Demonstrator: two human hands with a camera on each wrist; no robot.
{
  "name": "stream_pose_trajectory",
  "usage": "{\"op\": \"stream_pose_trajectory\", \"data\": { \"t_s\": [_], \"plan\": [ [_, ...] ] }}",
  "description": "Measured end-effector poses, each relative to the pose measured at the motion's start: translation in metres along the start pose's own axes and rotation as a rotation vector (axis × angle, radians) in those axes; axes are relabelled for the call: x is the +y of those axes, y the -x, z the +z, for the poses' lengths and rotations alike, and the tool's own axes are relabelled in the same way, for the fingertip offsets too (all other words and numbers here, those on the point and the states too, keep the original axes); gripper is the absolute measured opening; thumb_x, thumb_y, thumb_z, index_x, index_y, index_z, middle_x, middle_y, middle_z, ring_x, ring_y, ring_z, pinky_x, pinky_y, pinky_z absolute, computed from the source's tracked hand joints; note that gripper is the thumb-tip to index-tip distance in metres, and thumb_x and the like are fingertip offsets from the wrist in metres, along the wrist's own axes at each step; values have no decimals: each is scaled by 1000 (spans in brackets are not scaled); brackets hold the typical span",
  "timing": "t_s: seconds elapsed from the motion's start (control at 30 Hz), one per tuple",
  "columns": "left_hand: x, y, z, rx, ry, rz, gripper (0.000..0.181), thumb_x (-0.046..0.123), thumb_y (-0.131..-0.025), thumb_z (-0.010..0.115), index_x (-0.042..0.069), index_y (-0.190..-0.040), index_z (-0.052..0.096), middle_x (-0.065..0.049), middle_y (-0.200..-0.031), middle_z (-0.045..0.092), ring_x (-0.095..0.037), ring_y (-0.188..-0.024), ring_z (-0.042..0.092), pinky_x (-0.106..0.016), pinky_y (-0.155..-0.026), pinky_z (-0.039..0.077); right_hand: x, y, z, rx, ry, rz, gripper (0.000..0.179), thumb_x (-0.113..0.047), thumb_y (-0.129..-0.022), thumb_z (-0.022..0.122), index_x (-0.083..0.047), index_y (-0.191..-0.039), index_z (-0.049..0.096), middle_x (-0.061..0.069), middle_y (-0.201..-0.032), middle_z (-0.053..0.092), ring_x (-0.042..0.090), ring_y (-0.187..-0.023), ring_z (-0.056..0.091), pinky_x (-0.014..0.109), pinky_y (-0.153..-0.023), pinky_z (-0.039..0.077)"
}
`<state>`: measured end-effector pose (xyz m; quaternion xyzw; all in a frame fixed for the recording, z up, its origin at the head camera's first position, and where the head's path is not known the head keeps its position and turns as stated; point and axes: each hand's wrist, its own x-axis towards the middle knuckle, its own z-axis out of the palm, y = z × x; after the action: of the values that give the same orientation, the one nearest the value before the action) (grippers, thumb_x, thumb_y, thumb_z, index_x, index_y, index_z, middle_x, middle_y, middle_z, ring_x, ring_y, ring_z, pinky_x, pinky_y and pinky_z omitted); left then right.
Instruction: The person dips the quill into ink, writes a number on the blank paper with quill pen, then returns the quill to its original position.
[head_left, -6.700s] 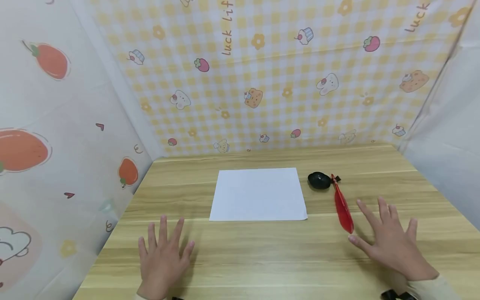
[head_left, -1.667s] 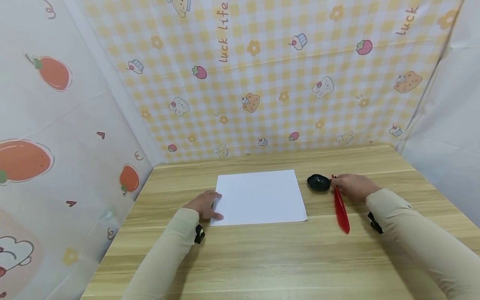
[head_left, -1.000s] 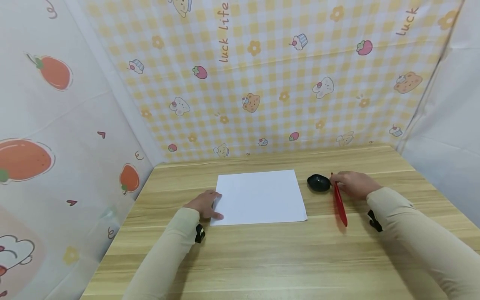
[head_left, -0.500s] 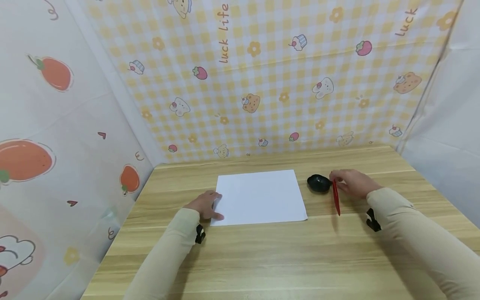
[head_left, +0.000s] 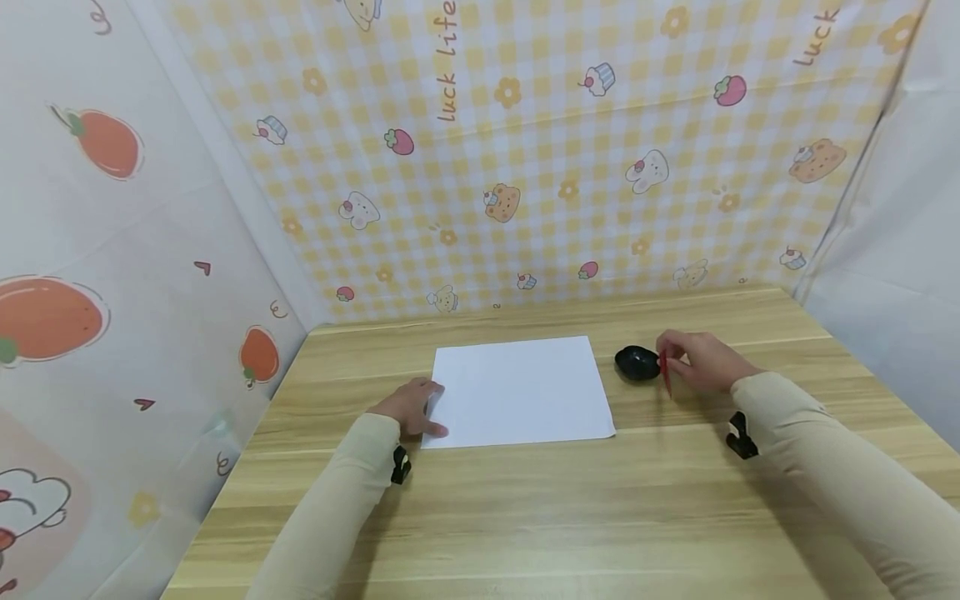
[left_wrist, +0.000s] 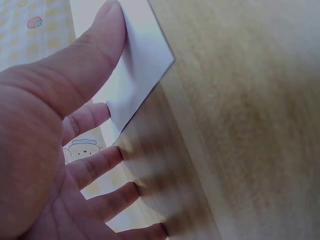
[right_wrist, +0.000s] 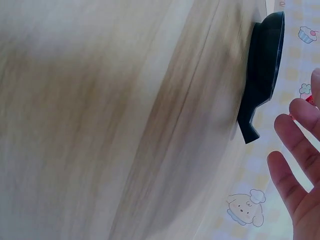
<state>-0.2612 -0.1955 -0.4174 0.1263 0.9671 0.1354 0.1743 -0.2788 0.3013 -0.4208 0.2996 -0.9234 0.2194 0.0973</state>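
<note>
A person's right hand (head_left: pixel 705 362) pinches a slim red quill (head_left: pixel 665 377) just beside a black dish (head_left: pixel 636 363), to the right of a white sheet of paper (head_left: pixel 521 392); the left hand (head_left: pixel 408 407) lies at the paper's left edge, fingers spread and gripping nothing, thumb over the sheet; all this is on a wood-grain table (head_left: pixel 510 517).

The likeliest mishap is a knock to the dish's short handle (right_wrist: pixel 247 122), because quill and handle sit so close; the dish could slide or tip; a loose pinch might let the quill twist or drop; the paper could skid if the left thumb bears too lightly, as its right side is unheld.

The quill is strongly foreshortened, so its tip is hard to make out; whether it touches the dish cannot be told; the right-wrist view cuts off the hand, leaving a scrap of red.
</note>
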Motion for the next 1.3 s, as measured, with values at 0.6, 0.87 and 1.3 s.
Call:
{"op": "stream_pose_trajectory", "data": {
  "t_s": [0.6,0.87,1.3],
  "plan": [
    [0,1,-1,0,-10,9,82,33,-79,81,4,-145,43,-20,-150,34,-39,-137,33,-51,-109,30,-13,0,0,176,-112,-54,19,3,-85,69,-5,-98,59,4,-88,68,14,-77,63,20,-70,50],
    [1,4,-2,-6,-11,23,81,33,-79,81,3,-145,42,-21,-150,34,-39,-137,32,-51,-109,29,-15,-3,1,160,-161,-57,16,6,-85,67,-3,-92,57,5,-81,67,10,-68,57,25,-58,49],
    [-1,2,-1,-6,-12,38,82,34,-80,81,1,-144,42,-22,-150,33,-39,-137,31,-51,-110,28,-11,-8,5,231,-253,-133,20,14,-80,69,0,-85,55,0,-71,61,3,-57,47,20,-48,41]
  ]
}}
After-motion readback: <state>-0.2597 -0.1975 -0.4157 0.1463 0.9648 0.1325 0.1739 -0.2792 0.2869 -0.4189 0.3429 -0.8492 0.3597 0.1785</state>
